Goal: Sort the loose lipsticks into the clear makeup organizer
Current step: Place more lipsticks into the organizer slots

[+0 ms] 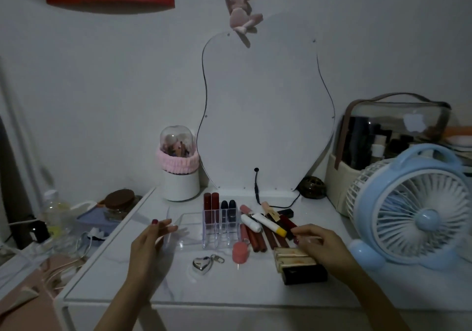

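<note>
Mid-sort. Clear acrylic makeup organizer (204, 226) on white bench (229, 287), four lipsticks upright in rear slots. Left hand (150, 246) relaxed-open, fingers touching organizer's left wall. Right hand (319, 243) curled over loose pile of red, white and gold lipstick tubes (268, 231); grasp unclear. Next, probably: lift one, stand in free slot.

A single head-worn wide-angle camera is looking forward and down from above the near edge of the table (107, 274), facing the wall (102, 100). It is sitting close: both forearms are entering from the bottom of the frame, with the left hand (149, 243) at lower centre-left and the right hand (321, 245) at lower centre-right. The organizer (194, 228) is lying mid-frame, the mirror (263, 116) is filling the centre, and the fan (413, 213) is bulging at the right edge. No second view is sharing the scene.
</note>
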